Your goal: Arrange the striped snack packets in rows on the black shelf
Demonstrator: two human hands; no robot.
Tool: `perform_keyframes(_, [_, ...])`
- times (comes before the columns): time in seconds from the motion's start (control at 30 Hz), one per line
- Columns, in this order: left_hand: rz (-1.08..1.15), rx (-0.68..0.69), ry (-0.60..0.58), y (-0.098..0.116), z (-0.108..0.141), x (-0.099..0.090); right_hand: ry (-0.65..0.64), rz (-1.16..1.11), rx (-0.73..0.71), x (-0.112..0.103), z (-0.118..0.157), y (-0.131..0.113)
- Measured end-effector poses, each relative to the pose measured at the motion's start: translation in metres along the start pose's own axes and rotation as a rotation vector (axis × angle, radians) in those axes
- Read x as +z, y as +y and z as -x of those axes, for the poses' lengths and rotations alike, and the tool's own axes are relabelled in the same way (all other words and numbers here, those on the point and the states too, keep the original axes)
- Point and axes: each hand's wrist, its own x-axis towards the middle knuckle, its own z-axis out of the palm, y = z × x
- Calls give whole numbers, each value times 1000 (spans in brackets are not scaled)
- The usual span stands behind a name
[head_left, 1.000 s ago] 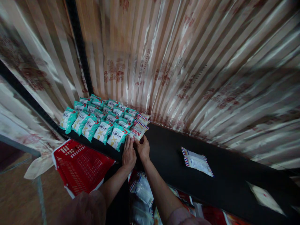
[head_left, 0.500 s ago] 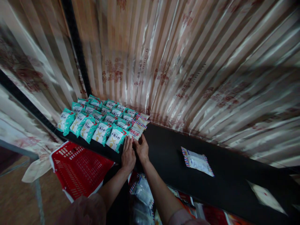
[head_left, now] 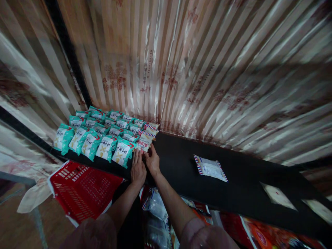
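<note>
A snack bag with a red-and-blue striped edge [head_left: 144, 141] stands on the black shelf at the right end of rows of teal-and-white snack bags [head_left: 121, 152]. My left hand [head_left: 138, 169] grips its lower left edge, fingers straight and close together. At the lower right corner, my right hand [head_left: 153, 162] has thumb and fingers closed on the same bag. Another striped bag [head_left: 151, 126] is right behind it, partly covered. The fingertips of both hands are partly hidden by the bag.
On the black shelf [head_left: 178, 155] to the right lie a flat striped bag [head_left: 210, 168] and pale packets [head_left: 278, 197]. A red basket [head_left: 85, 190] sits below left. Packaged snacks [head_left: 157, 207] fill containers under the shelf. A wrinkled printed sheet [head_left: 166, 69] hangs behind.
The view has shifted, so the shelf and bags appear farther left, and another pale packet shows at the right. Both hands remain at the striped bag, which has hardly moved.
</note>
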Motion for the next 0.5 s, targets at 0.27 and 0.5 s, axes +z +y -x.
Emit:
perform_keyframes(0.27, [-38,85,59,1,2,-5,117,69,39,-15,25,-2])
perform_keyframes(0.5, [-101,312,18,15,20,-19,176,70,-16,-44,68,-3])
